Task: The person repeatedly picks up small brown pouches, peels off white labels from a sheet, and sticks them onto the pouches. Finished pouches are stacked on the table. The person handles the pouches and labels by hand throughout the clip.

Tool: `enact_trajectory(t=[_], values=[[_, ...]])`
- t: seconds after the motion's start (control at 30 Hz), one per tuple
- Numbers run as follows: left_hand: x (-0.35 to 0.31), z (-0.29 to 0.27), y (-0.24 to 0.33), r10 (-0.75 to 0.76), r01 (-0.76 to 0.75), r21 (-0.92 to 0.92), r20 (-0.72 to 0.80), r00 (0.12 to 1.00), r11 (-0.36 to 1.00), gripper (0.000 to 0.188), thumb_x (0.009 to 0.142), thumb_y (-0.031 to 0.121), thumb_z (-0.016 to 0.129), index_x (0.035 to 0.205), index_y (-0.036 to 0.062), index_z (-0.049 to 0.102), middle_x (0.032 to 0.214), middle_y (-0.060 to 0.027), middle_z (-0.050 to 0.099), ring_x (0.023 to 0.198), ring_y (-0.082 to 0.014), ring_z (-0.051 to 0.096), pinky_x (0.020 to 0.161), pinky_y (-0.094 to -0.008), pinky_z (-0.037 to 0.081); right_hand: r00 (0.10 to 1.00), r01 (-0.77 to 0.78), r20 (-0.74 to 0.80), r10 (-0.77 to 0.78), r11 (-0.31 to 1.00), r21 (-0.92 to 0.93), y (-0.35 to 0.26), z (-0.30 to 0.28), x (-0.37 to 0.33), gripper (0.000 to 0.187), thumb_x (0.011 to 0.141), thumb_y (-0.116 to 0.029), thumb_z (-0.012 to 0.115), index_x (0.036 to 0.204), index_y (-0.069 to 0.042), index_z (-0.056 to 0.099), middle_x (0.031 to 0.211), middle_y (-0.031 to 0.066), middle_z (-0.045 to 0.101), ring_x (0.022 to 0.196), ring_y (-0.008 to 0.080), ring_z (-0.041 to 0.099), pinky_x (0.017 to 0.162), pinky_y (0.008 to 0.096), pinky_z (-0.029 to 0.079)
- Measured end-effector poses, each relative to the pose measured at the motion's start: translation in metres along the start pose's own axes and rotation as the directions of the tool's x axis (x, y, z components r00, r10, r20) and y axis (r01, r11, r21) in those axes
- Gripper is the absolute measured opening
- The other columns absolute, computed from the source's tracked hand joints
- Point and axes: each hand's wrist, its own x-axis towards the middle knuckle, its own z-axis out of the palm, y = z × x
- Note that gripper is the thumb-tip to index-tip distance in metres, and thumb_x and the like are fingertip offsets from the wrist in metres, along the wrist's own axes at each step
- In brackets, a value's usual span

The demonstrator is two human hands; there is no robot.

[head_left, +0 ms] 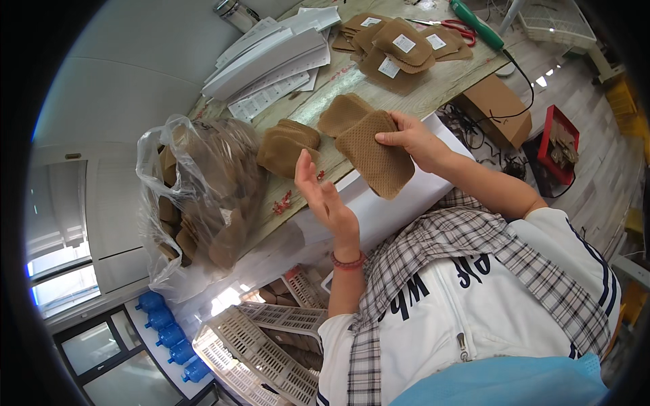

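My right hand [421, 143] pinches a flat brown mesh pad [376, 157] with rounded corners, thumb on top, over the table's near edge. Another brown piece [343, 114] shows just behind it; whether it is held too, I cannot tell. My left hand [329, 201], a red bracelet at its wrist, is raised left of the pad with fingers stretched and nothing in them. Its fingertips are close to a small stack of brown pads [290, 145] on the table. Farther back lies a pile of similar pads [396, 51], several with white labels.
A clear plastic bag [203, 193] full of brown pieces stands at the left. White printed sheets [271, 64] lie at the back. Red-handled scissors [460, 30] and a green corded tool [477, 25] are back right. Below are white crates [261, 345], a cardboard box [497, 108] and a red tray [560, 145].
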Motion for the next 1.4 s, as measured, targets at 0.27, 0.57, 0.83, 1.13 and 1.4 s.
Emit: enact_trajectory(t=[0.27,0.57,0.83,1.13,1.4], values=[[0.011,0.038,-0.053,-0.602,0.666,-0.333,0.286,0.746,0.667,0.061,0.099,0.026,0.062,0.147,0.0014,0.032,0.137,-0.0132,0.049,0.121,-0.0195,0.051,0.098,-0.0318,0.045,0.981,0.193,0.105,-0.166,0.717,-0.67,0.007,0.0,0.054,0.074,0.094,-0.024,0.065,0.154,-0.005,0.026,0.15,0.0198,0.04,0.139,0.028,0.038,0.115,0.0363,0.031],[-0.003,-0.004,-0.067,-0.257,0.267,0.101,-0.099,0.961,0.958,0.017,0.094,0.004,0.059,0.11,0.0002,0.063,0.109,-0.0091,0.057,0.089,-0.0178,0.059,0.082,-0.0311,0.05,0.941,0.219,0.09,-0.326,0.384,-0.897,0.015,-0.014,0.124,0.066,0.094,-0.032,0.063,0.151,-0.014,0.034,0.134,0.0212,0.054,0.122,0.039,0.053,0.104,0.0432,0.042],[-0.055,-0.047,-0.065,-0.168,0.054,0.67,0.106,0.98,0.74,0.021,0.084,0.003,0.066,0.105,0.0042,0.065,0.115,-0.0133,0.056,0.111,-0.0335,0.05,0.098,-0.0435,0.04,0.586,0.299,0.258,-0.768,-0.091,-0.95,0.031,-0.02,0.118,0.058,0.089,-0.029,0.069,0.14,-0.012,0.047,0.114,0.0139,0.057,0.106,0.0328,0.057,0.092,0.0417,0.047],[-0.074,-0.051,-0.088,-0.326,0.258,0.547,0.03,0.945,0.796,0.015,0.082,0.004,0.072,0.091,0.0046,0.06,0.107,-0.0125,0.052,0.106,-0.029,0.053,0.086,-0.0351,0.048,0.641,0.643,0.617,-0.456,-0.119,-0.756,0.07,-0.004,0.018,0.015,0.079,-0.016,0.074,0.086,-0.008,0.064,0.089,0.0052,0.061,0.089,0.025,0.059,0.08,0.0356,0.047],[-0.076,-0.06,-0.132,-0.697,0.679,-0.247,0.015,0.716,0.692,0.029,0.086,-0.002,0.069,0.112,-0.0013,0.058,0.109,-0.0076,0.06,0.093,-0.014,0.06,0.085,-0.0283,0.05,0.793,0.527,0.537,-0.287,-0.118,-0.841,0.095,-0.009,0.0,0.019,0.081,-0.023,0.073,0.092,-0.009,0.067,0.094,0.006,0.061,0.097,0.025,0.057,0.083,0.0363,0.045]])
